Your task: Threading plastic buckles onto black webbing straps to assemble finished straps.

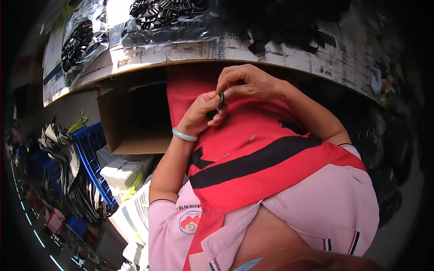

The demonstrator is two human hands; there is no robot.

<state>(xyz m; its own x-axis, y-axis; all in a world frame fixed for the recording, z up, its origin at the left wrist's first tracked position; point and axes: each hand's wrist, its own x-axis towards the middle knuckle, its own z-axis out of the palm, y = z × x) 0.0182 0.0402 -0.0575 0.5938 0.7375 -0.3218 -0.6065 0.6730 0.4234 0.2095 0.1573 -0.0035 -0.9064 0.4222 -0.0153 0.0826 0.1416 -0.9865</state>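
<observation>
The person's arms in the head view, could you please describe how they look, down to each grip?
Short pink sleeves with dark-striped edges leave both forearms bare. A smooth, pale bangle circles the left wrist; the right wrist shows none. The left grip and right grip are ungloved.

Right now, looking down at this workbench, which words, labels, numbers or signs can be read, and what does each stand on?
Wording is located here, not copied out.
Pink shirt: a row of small dark characters above a round red-and-green badge; the badge's lettering is too small to read.
White work surface: blue-grey printed letters, partly covered.
Clear plastic bag: dark capitals, hard to separate from the black pieces inside.
</observation>
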